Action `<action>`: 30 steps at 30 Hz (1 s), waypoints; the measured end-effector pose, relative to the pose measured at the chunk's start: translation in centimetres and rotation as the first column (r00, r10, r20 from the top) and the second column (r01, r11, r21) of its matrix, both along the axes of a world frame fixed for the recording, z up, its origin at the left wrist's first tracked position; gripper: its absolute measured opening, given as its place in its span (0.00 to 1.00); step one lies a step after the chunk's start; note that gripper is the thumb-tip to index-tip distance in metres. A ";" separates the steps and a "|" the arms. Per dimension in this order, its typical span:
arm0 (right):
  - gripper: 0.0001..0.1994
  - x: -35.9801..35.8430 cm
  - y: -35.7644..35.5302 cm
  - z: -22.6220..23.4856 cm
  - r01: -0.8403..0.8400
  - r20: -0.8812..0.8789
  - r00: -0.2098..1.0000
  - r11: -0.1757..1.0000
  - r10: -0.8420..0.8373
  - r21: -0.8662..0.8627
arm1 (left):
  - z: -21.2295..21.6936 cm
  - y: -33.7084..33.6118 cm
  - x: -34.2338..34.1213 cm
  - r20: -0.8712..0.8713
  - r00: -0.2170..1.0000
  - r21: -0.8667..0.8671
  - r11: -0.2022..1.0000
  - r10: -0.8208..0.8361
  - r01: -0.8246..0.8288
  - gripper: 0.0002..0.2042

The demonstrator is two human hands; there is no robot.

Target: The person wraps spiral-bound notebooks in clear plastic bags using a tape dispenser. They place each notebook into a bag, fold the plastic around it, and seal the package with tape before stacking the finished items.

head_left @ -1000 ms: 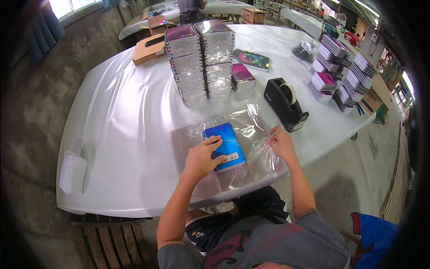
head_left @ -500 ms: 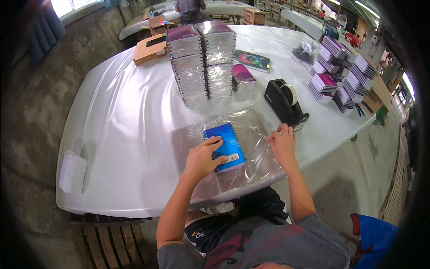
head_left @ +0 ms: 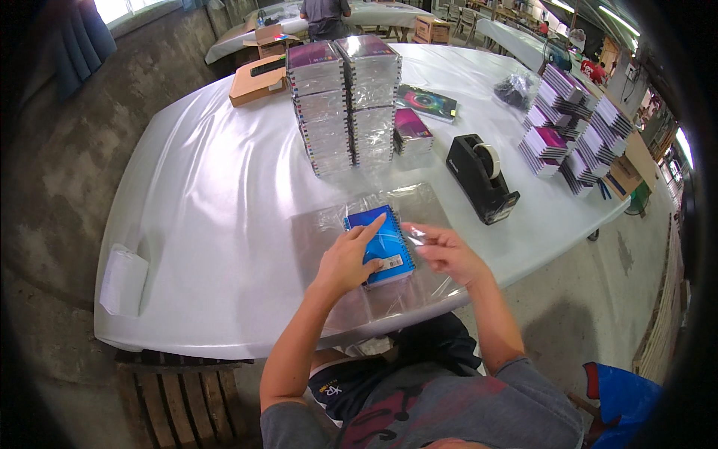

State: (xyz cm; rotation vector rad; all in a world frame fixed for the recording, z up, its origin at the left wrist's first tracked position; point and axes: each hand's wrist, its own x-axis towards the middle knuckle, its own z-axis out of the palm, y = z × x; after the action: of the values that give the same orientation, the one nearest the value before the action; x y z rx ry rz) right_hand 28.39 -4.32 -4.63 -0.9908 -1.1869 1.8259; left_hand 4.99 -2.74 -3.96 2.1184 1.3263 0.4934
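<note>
A blue spiral-bound notebook (head_left: pixel 385 241), its wire coil on the right and a white label near its lower edge, lies on a clear plastic sheet (head_left: pixel 321 232) spread over the table. My left hand (head_left: pixel 348 258) rests flat on the cover, index finger stretched out and thumb apart beside the label. Just right of the coil, my right hand (head_left: pixel 449 253) pinches a shiny lifted bit of the sheet between thumb and fingers. Beyond it stands a black tape dispenser (head_left: pixel 479 179) with a roll of tape.
Behind the sheet rise tall stacks of plastic-wrapped notebooks (head_left: pixel 348 105), with a short stack (head_left: pixel 411 133) beside them. More notebook piles (head_left: pixel 553 150) stand at the right edge. A cardboard box (head_left: pixel 250 86) sits far left, a white packet (head_left: pixel 123 280) near left. A person (head_left: pixel 325 19) stands at another table.
My right hand has moved left from near the tape dispenser to the notebook's coil, bringing the sheet's edge with it. My left hand stays on the cover, index finger now straighter.
</note>
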 end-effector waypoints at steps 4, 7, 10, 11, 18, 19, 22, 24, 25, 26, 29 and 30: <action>0.20 -4.3 -0.1 -0.9 -0.172 0.434 0.901 0.927 0.011 0.333 | 0.3 0.3 1.2 -0.100 0.991 0.049 0.995 -0.084 0.089 0.44; 0.16 -5.3 -0.8 0.2 -0.254 0.632 0.770 0.863 -0.092 0.436 | -0.2 0.6 1.4 -0.125 0.987 0.092 0.989 -0.100 0.112 0.41; 0.15 -4.8 -1.1 0.2 -0.259 0.461 0.886 0.887 0.060 0.382 | -1.4 1.0 0.9 -0.092 0.991 0.126 0.986 -0.094 0.105 0.38; 0.16 -4.3 -0.9 0.3 -0.272 0.318 0.934 0.904 0.165 0.330 | -0.8 0.9 1.0 -0.068 0.995 0.098 0.992 -0.074 0.081 0.36; 0.29 -1.7 6.8 2.9 -0.080 0.387 0.879 0.714 -0.278 0.695 | 0.4 0.5 0.9 -0.013 0.999 -0.009 0.999 -0.033 0.033 0.33; 0.31 -2.0 8.2 2.2 -0.006 0.369 0.892 0.811 -0.260 0.585 | 0.3 0.5 0.8 0.003 0.999 -0.007 0.999 -0.037 0.037 0.32; 0.34 -2.7 13.1 -2.2 0.113 0.254 0.950 0.956 -0.184 0.273 | -0.1 0.5 0.7 0.042 0.997 0.006 0.998 -0.058 0.058 0.31; 0.34 -2.9 15.2 -3.8 0.048 0.092 0.994 0.986 -0.063 0.159 | 0.0 0.5 0.9 0.049 0.997 -0.012 0.998 -0.061 0.062 0.30; 0.34 -2.9 16.0 -3.9 0.027 0.162 0.984 0.968 -0.069 0.248 | 0.1 0.6 1.0 0.049 0.996 -0.005 0.997 -0.071 0.071 0.30; 0.34 -3.6 16.2 -3.3 -0.007 0.229 0.971 0.946 -0.071 0.325 | 0.1 0.6 0.9 0.047 0.996 -0.006 0.997 -0.071 0.072 0.30; 0.34 -4.7 14.5 0.2 -0.097 0.414 0.880 0.766 -0.233 0.636 | 0.0 0.5 0.5 0.039 0.998 -0.025 0.998 -0.048 0.049 0.29; 0.34 -4.7 13.2 2.2 -0.139 0.453 0.831 0.667 -0.323 0.732 | -0.2 0.5 0.4 0.030 0.999 -0.022 0.999 -0.042 0.043 0.29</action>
State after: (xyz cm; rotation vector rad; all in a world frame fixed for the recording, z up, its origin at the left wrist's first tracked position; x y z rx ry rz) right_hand 23.74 8.88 -2.41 -1.0566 -1.9719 0.7648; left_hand 5.37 -2.26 -4.14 2.1079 1.2622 0.4880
